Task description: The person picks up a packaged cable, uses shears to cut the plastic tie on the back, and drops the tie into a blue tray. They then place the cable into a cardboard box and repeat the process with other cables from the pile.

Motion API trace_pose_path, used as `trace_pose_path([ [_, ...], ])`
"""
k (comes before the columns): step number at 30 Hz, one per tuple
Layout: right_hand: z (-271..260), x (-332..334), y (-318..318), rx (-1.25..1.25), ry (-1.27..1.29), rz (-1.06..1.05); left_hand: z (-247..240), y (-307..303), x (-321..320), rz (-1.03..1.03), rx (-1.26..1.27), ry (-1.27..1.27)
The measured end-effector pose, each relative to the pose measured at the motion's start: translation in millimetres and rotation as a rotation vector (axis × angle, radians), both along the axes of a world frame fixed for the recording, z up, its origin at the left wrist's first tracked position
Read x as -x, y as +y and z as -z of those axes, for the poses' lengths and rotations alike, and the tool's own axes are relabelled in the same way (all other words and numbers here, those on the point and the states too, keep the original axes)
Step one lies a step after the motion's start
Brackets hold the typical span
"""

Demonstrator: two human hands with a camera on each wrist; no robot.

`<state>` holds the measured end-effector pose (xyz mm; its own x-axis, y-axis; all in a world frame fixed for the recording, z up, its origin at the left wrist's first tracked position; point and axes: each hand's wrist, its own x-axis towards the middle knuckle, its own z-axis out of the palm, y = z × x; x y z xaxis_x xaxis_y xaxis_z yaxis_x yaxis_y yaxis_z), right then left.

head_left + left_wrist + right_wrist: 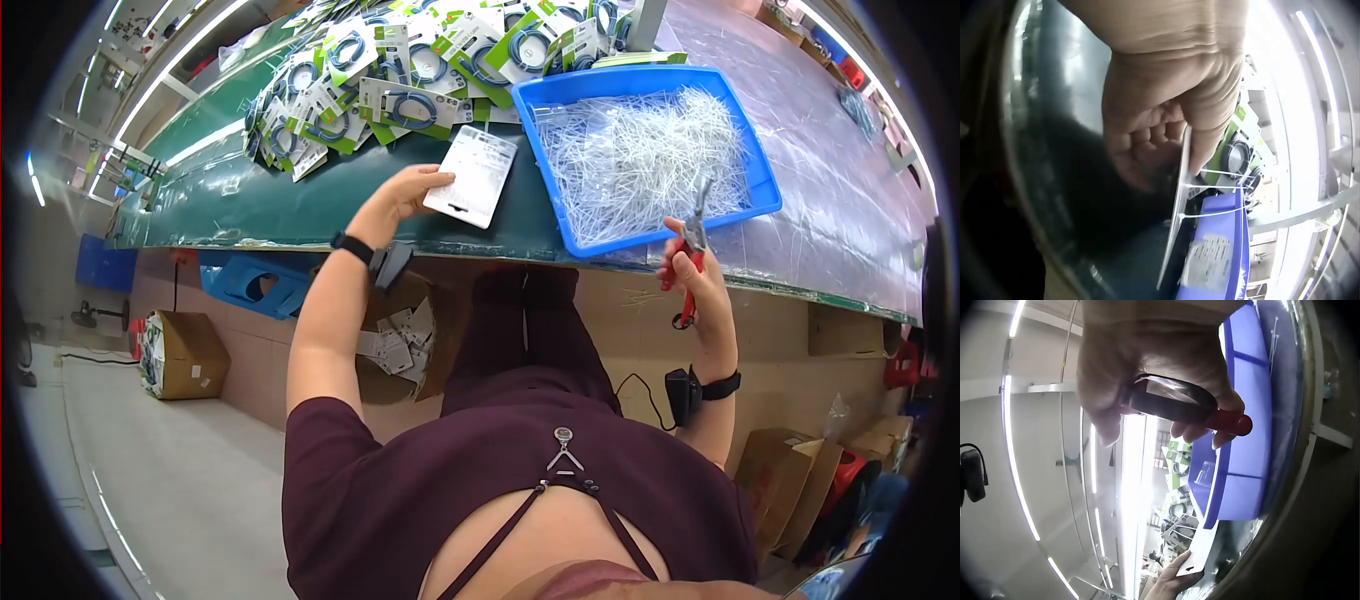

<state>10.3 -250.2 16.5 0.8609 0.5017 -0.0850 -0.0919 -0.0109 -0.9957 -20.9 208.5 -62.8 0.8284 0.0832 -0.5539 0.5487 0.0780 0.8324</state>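
Observation:
In the head view the left hand (412,190) pinches a white card (474,178) by its left edge, over the green tabletop. The left wrist view shows the card (1176,206) nearly edge-on between thumb and fingers of the left hand (1166,106), with thin white ties sticking out of one face. The right hand (700,280) grips red-handled pliers (692,245), jaws pointing up, at the blue tray's near right edge. In the right wrist view the right hand (1160,369) has its fingers round the red handle (1230,421); the pliers' jaws are hidden there.
A blue tray (555,205) full of thin white strips stands right of the card. Carded coiled cables (410,108) are heaped at the back left. Below the table edge are an open box with white cards (405,345), a blue stool (255,285) and another carton (195,355).

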Motion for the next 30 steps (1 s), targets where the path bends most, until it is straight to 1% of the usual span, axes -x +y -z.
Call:
trace_pose_path([
  [1,-1,4,7,-0.085,0.038,-0.039,9,-2,13,-0.145,0.322,-0.076],
  [2,-3,5,15,-0.173,0.072,-0.078,7,-11,28,-0.151,0.311,-0.073],
  [3,-4,5,23,-0.186,0.074,-0.081,1,-26,43,-0.226,0.4,-0.146],
  [5,-6,3,39,0.094,-0.269,-0.17,-13,-53,65,-0.371,0.582,-0.288],
  [6,-7,4,46,0.242,-0.439,-0.215,-22,-62,70,-0.374,0.579,-0.285],
  [7,-7,6,54,0.243,-0.436,-0.218,-32,-72,74,-0.364,0.566,-0.359],
  [9,-7,9,72,0.5,-0.837,-0.04,-54,-92,76,-0.333,0.543,-0.514],
  [10,-7,10,77,0.631,-1.035,0.062,-65,-103,75,-0.322,0.546,-0.514],
  [11,-8,11,79,0.638,-1.035,0.076,-75,-114,74,-0.33,0.498,-0.558],
  [13,-9,11,78,0.567,-1.041,0.103,-89,-134,68,-0.337,0.406,-0.645],
  [14,-9,11,76,0.535,-1.043,0.118,-91,-142,64,-0.317,0.415,-0.643],
  [17,-5,6,65,0.582,-1.024,0.16,-94,-167,51,-0.268,0.362,-0.697],
  [21,-4,3,47,0.664,-0.989,0.207,-97,-195,40,-0.208,0.362,-0.746],
  [26,-6,0,35,0.732,-0.918,0.234,-93,-214,29,-0.183,0.349,-0.765],
  [30,2,-6,30,0.7,-0.942,0.262,-90,-225,20,-0.201,0.375,-0.792],
])
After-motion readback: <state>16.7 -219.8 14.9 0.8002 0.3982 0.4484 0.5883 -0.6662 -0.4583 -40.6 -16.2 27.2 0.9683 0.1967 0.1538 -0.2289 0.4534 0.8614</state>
